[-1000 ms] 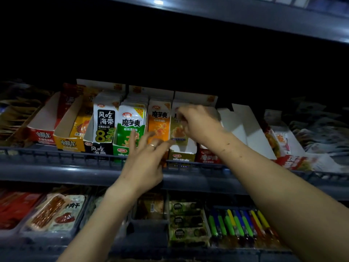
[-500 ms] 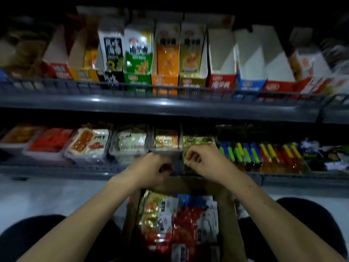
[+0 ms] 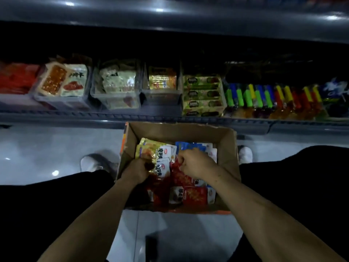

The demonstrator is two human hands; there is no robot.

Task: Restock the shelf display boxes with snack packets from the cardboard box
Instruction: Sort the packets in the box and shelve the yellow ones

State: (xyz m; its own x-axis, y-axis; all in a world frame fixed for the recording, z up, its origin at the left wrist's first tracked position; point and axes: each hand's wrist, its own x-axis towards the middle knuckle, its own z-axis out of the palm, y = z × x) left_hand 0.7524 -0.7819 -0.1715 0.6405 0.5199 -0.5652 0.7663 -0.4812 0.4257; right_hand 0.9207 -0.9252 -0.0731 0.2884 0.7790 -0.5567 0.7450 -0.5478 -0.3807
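Observation:
An open cardboard box [image 3: 224, 140] stands on the floor between my feet. Yellow snack packets [image 3: 156, 151] lie at its far left, blue packets [image 3: 190, 146] at the far right and red packets [image 3: 192, 195] in the near half. My left hand [image 3: 137, 172] is inside the box at the left, fingers curled round the near end of the yellow packets. My right hand [image 3: 195, 163] is in the middle of the box, knuckles up, its curled fingers gripping red packets [image 3: 176, 167]. The shelf display boxes are out of view above.
Beyond the box runs the lower shelf [image 3: 75, 118] with clear bins of packets [image 3: 117, 84], stacked green bars [image 3: 203, 95] and coloured bottles [image 3: 273, 99]. My shoes [image 3: 90, 163] flank the box on pale floor tiles. My dark trouser legs fill both sides.
My view dropped from the upper shelf to the box on the floor. Both hands came down from the display boxes, passed the lower shelf and went into the cardboard box onto packets.

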